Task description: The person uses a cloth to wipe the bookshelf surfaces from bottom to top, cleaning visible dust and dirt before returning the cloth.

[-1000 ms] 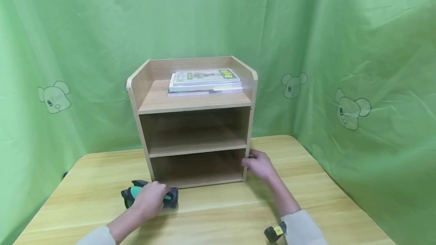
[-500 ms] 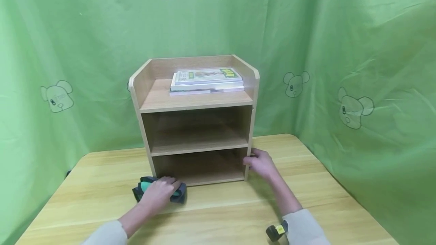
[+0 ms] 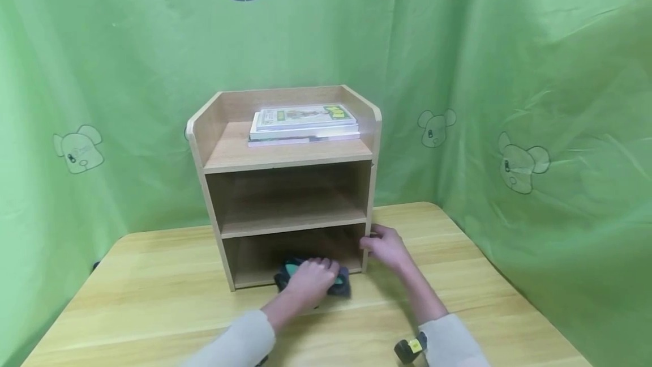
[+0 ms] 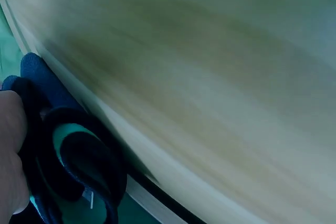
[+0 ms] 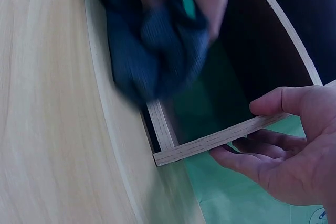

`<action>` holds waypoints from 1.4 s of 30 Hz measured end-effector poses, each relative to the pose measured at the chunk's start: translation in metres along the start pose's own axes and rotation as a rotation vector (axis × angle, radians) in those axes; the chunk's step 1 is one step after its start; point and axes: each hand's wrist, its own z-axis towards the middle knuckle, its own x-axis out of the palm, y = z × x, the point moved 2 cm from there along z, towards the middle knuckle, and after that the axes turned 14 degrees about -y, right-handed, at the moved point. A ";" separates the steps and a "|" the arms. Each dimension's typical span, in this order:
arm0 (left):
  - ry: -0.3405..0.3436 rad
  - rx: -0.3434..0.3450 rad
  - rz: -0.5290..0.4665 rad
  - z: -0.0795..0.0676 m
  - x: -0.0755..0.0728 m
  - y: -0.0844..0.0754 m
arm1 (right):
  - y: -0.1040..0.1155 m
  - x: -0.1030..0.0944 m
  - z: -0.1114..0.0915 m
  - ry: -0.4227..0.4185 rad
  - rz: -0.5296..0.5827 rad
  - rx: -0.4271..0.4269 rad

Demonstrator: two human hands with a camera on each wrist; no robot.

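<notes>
A small three-tier wooden shelf (image 3: 290, 227) stands upright on the table. My left hand (image 3: 312, 280) grips a bunched dark blue and green cloth (image 3: 342, 286) at the front edge of the shelf's bottom board, right of its middle. In the left wrist view the cloth (image 4: 89, 153) shows loose folds lying along that edge. Thick, ribbed fabric shows on the cloth (image 5: 152, 56) in the right wrist view, slightly blurred. My right hand (image 3: 385, 248) pinches the shelf's right side panel (image 5: 220, 139) low down, thumb on the inner face and fingers outside.
A stack of books (image 3: 305, 124) lies on the shelf's top tier. Green patterned curtains (image 3: 438, 61) hang behind and beside the light wooden table (image 3: 127, 299). A black strap with a yellow label (image 3: 410, 349) is at my right wrist.
My left hand has moved the cloth to the right along the bottom board's front edge, from its left corner to past the middle. My right hand keeps its hold on the side panel.
</notes>
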 end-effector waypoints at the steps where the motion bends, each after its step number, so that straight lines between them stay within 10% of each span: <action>1: 0.004 -0.001 0.009 0.006 0.002 -0.006 | -0.001 0.001 0.000 0.002 0.007 0.001; 10: -0.001 -0.039 0.034 0.035 0.013 -0.036 | -0.002 0.004 -0.002 -0.005 0.041 0.007; 23: 0.223 -0.205 0.064 0.020 0.001 -0.037 | -0.003 0.006 0.000 -0.011 0.069 0.004; 42: 0.110 -0.147 0.062 -0.080 -0.032 0.047 | -0.001 0.002 0.000 0.004 0.012 -0.020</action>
